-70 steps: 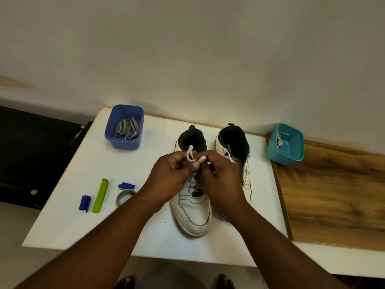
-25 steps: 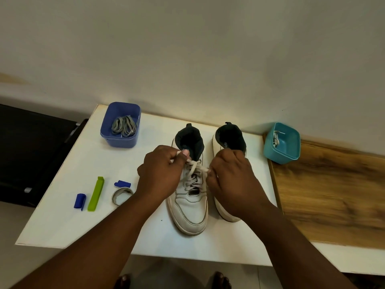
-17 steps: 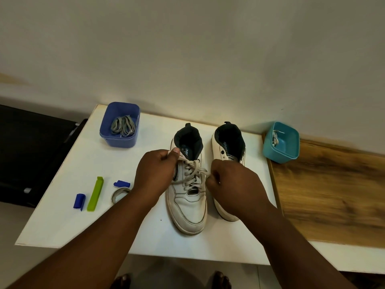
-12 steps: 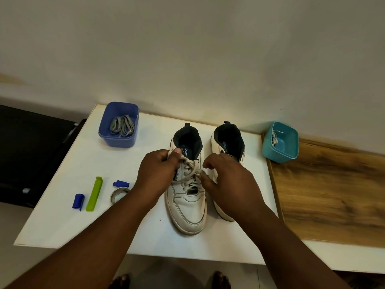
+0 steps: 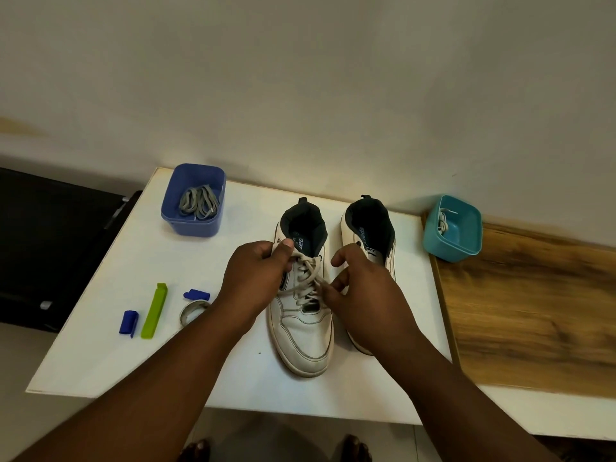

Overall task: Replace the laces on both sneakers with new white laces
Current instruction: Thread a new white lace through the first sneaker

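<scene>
Since the frame half a second back, the right hand (image 5: pixel 363 295) has slid a little toward the near edge of the white surface (image 5: pixel 233 371), its index finger now lifted and pointing away from the shoe. Its thumb and remaining fingers curl at the lace crossings of the white leather sneaker with laces (image 5: pixel 301 315), and appear to pinch the off-white lace (image 5: pixel 308 278), though the contact point is partly hidden. The left hand (image 5: pixel 256 281) grips the far end of that lace against the sneaker's collar, thumb on top, fingers curled. This sneaker stands mid-surface, toe toward the near edge. Just beside it, on its right, stands the second white sneaker (image 5: pixel 368 228), mostly hidden behind the right hand.

At the far left corner sits a dark blue plastic tub (image 5: pixel 195 225) holding a bundle of grey laces (image 5: pixel 200 201). A teal plastic tub (image 5: pixel 460 241) rests at the far right edge with a pale lace (image 5: pixel 442 223) inside. Near the left edge lie a green clip (image 5: pixel 154 310), two small blue pieces (image 5: pixel 128 323) (image 5: pixel 196 295), and a metal ring (image 5: pixel 190 313).
</scene>
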The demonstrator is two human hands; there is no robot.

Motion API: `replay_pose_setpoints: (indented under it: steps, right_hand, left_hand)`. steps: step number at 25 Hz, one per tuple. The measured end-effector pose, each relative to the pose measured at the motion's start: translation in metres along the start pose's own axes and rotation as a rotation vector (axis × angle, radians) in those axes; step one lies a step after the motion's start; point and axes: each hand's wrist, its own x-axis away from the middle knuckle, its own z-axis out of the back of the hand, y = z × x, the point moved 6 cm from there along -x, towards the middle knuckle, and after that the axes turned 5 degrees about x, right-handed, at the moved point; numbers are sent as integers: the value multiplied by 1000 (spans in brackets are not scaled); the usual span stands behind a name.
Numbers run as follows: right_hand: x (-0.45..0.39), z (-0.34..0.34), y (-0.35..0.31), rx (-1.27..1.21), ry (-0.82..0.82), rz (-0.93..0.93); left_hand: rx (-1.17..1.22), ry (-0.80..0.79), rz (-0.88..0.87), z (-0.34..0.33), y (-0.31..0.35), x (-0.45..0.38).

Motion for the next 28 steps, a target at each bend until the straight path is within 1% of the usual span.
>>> replay_pose_setpoints:
  steps: [5, 8, 12, 14, 17, 20, 22, 25, 28]
  right_hand:
    - [0, 3, -10, 251, 26, 107]
    - [1, -2, -14, 275, 3, 132]
    - [1, 1, -14, 212, -69, 151]
    - [2, 7, -10, 227, -146, 164]
    - [12, 10, -12, 300, -311, 300]
    - [17, 11, -21, 297, -323, 435]
    - [13, 8, -19, 288, -312, 414]
    - [8, 1, -11, 351, -316, 341]
    - [6, 3, -5, 229, -228, 233]
  left_hand:
    - [-15, 3, -10, 0, 1, 0]
    - [-17, 0, -8, -1, 1, 1]
    - [-25, 5, -37, 1, 2, -1]
    - [-50, 21, -83, 1, 3, -3]
    - [-96, 19, -155, -1, 3, -4]
    - [-164, 33, -218, -2, 3, -7]
    - [-216, 51, -255, -1, 3, -9]
    - [-304, 87, -296, 1, 5, -9]
    - [-383, 132, -347, 2, 11, -9]
